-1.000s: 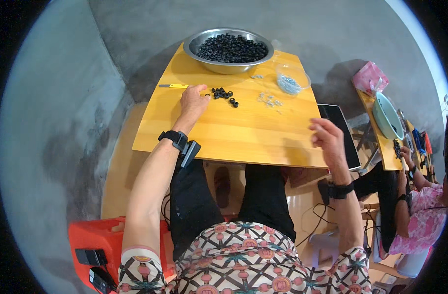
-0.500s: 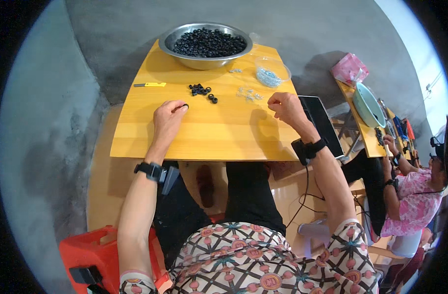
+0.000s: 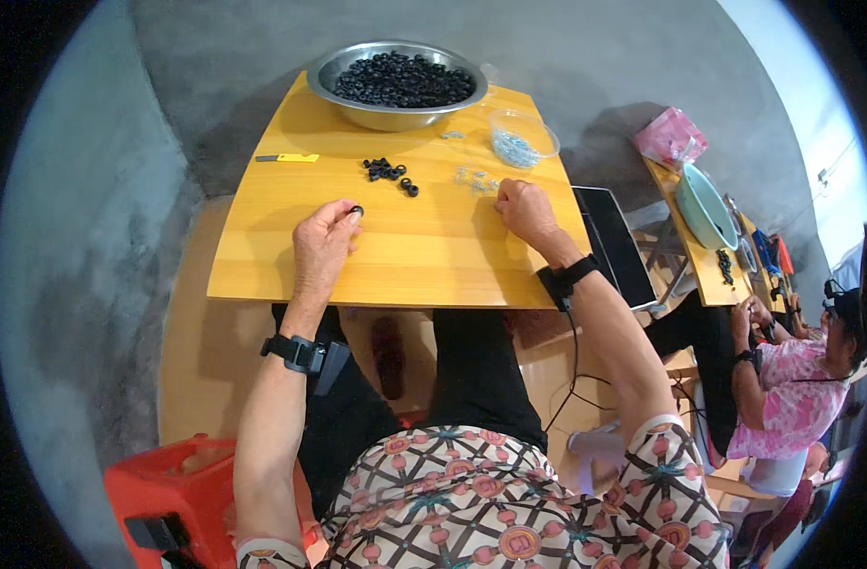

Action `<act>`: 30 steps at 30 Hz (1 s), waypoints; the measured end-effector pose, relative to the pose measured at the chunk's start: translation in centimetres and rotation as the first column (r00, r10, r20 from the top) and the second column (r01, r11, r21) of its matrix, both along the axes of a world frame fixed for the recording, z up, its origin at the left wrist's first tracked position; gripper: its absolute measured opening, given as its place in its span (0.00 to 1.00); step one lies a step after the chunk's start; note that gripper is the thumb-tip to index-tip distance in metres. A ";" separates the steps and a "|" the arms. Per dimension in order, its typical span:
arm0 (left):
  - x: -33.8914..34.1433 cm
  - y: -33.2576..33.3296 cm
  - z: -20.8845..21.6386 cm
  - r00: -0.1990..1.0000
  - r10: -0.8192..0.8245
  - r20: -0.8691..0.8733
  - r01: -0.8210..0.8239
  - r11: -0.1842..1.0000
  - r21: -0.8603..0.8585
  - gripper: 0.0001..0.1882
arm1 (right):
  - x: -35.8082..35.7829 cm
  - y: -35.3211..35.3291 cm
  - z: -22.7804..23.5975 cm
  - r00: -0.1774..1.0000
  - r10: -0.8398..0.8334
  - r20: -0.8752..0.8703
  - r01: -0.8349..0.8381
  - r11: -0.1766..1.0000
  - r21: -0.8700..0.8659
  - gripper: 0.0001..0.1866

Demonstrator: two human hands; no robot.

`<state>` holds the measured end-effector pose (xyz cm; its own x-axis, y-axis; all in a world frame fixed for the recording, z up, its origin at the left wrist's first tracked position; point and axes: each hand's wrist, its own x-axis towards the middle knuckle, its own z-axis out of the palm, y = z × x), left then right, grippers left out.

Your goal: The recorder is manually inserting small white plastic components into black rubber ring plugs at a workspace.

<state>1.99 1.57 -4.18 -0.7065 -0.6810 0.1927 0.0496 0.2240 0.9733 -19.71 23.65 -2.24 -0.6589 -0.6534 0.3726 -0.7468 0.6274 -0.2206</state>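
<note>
Between the thumb and fingertips of my left hand [image 3: 323,245] is a small black ring [image 3: 357,211], held just above the yellow table [image 3: 415,270]. Beyond it lies a small cluster of black rings [image 3: 384,171], with a couple more set a little apart. My right hand [image 3: 526,211] is closed, its fingertips curled at the edge of a scatter of small shiny metal pieces [image 3: 473,178]. Whatever its fingers pinch, if anything, is hidden. Behind that hand stands a clear plastic tub [image 3: 523,138] with more of the bright pieces in it.
A steel basin [image 3: 396,119] heaped with black rings stands at the table's far edge. At left lies a yellow-handled cutter knife [image 3: 291,157]. A dark flat panel [image 3: 616,245] sits right of the table. Farther right, another person [image 3: 784,389] works at a second table with a green basin [image 3: 704,211].
My right hand has moved left, closer to the scattered metal pieces. My left hand has turned slightly and still holds the ring. The view has shifted a little.
</note>
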 end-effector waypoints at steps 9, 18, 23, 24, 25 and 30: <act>6.3 3.1 1.0 0.887 -0.262 -0.380 0.439 0.735 0.517 0.14 | 11.9 1.7 5.7 0.328 0.467 0.821 0.110 0.844 -0.524 0.05; 10.1 6.2 4.1 0.811 -0.313 -0.494 0.576 0.570 0.586 0.14 | 20.3 0.4 6.2 0.127 0.663 0.738 0.133 0.726 -0.675 0.02; 10.9 7.5 4.2 0.838 -0.284 -0.466 0.545 0.482 0.686 0.14 | 21.7 0.5 6.4 0.161 0.706 0.690 0.125 0.679 -0.724 0.05; 11.0 7.7 4.2 0.849 -0.287 -0.443 0.528 0.478 0.702 0.14 | 21.8 0.6 6.3 0.162 0.704 0.691 0.129 0.680 -0.722 0.05; 11.1 7.9 4.2 0.860 -0.290 -0.420 0.511 0.474 0.717 0.14 | 21.9 0.7 6.2 0.190 0.707 0.681 0.102 0.676 -0.730 0.05; 11.4 8.7 5.1 0.876 -0.283 -0.392 0.483 0.474 0.737 0.14 | 22.7 0.9 5.6 0.318 0.701 0.639 0.057 0.658 -0.751 0.06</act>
